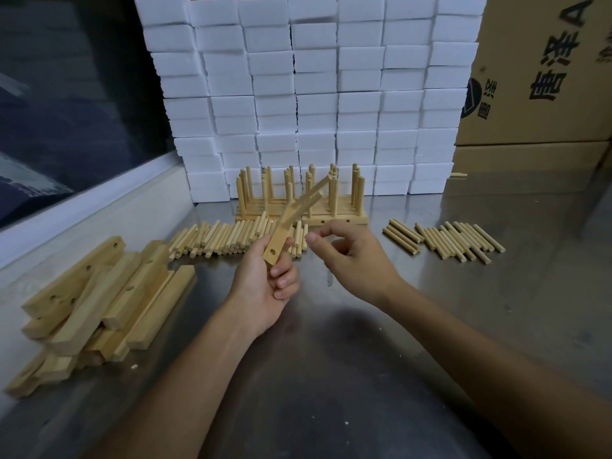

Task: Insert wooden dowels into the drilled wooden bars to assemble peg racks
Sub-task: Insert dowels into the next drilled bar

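**Drilled bar raised in left hand; right hand holds nothing**

Grey brushed-metal tabletop [381, 376]: carries everything; both forearms reach over it.

Wall of stacked white foam blocks [311, 94]: well beyond both hands, at the far edge of the table. Brown cardboard carton with black print [543, 67] stands to its right, far beyond the right hand.

Heap of pale flat drilled wooden bars [99, 303]: on the table well to the left of the left hand, piled loosely at mixed angles, holes visible on several faces.

Finished pale wooden peg racks [298, 200]: directly beyond the hands, in front of the foam, dowels upright in the base bars.

Row of short round pale wooden dowels [231, 238]: lying flat just beyond and left of the left hand. Second, smaller batch of the same dowels [453, 241]: lying flat to the right of the right hand, apart from it.

Left hand [265, 286]: fingers curled around the lower end of two slim pale wooden bars with a hole near the end [291, 223], lifted off the table and angled up and away toward the racks; the upper ends splay apart.

Right hand [354, 256]: raised just right of the held bars, not touching them. Fingers loosely curled, thumb [313, 239] pointing toward the bars; nothing in its grasp.
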